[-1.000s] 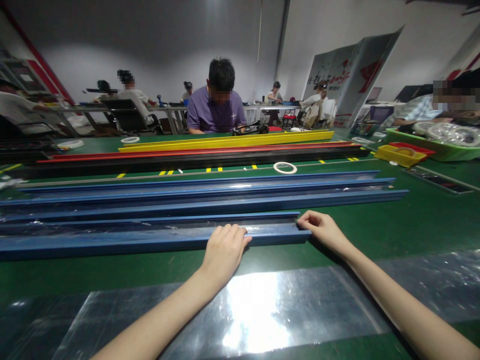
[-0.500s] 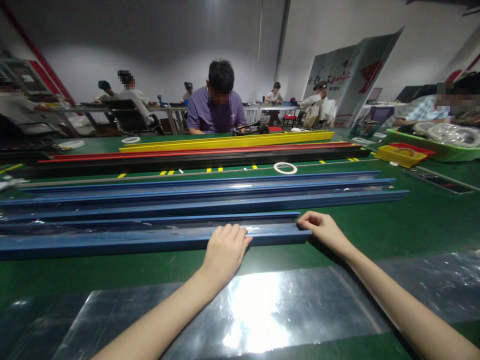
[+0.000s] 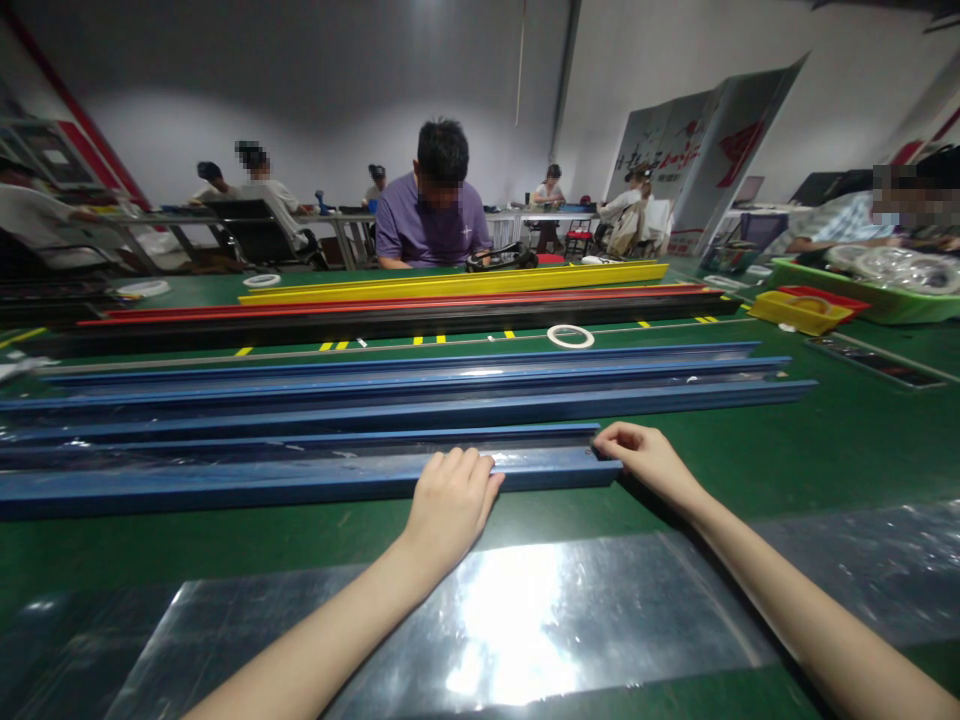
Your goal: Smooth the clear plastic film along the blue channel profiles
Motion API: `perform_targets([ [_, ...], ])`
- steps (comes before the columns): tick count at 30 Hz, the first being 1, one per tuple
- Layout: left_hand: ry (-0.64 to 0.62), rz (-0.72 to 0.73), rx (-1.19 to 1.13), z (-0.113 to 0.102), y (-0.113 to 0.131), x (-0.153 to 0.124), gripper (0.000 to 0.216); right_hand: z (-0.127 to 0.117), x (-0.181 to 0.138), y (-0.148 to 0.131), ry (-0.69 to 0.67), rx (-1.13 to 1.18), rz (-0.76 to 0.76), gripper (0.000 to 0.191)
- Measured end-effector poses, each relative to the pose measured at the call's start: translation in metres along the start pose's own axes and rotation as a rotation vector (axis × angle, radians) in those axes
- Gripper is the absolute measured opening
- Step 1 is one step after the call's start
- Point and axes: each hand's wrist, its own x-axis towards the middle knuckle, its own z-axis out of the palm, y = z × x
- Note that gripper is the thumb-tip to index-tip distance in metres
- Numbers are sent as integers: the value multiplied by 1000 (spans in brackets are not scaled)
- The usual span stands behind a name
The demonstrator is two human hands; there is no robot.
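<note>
A long blue U-shaped channel point(image 3: 262, 490) lies across the green table, its right end close to my hands. Clear, shiny film shows inside it. My left hand point(image 3: 454, 505) grips the channel's near wall, with the fingers over the top edge and the thumb on the outside. At the open right end, my right hand point(image 3: 645, 458) is closed in a pinch, fingertips by the channel's inside. Whatever sits between those fingertips is too small to make out. Behind lie several more blue channels point(image 3: 480, 403), parallel to the first.
Clear plastic sheet point(image 3: 615, 600) covers the table's near side. Farther back are a white tape ring point(image 3: 570, 337), a black-and-red channel point(image 3: 412, 312) and yellow strips point(image 3: 457, 283). A green basket point(image 3: 877, 300) and a phone-like slab point(image 3: 874, 362) are at right. A person point(image 3: 433, 215) sits opposite.
</note>
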Motion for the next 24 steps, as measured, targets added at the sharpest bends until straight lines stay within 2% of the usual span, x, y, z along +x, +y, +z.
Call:
perform_targets([
  [9, -8, -6, 30, -2, 1, 1, 23, 2, 2, 6, 38, -2, -34, 26],
  [18, -20, -37, 72, -4, 3, 1, 24, 4, 0, 3, 61, 21, -37, 24],
  [24, -11, -65, 101, -5, 4, 1, 25, 5, -2, -1, 61, -44, -49, 23],
])
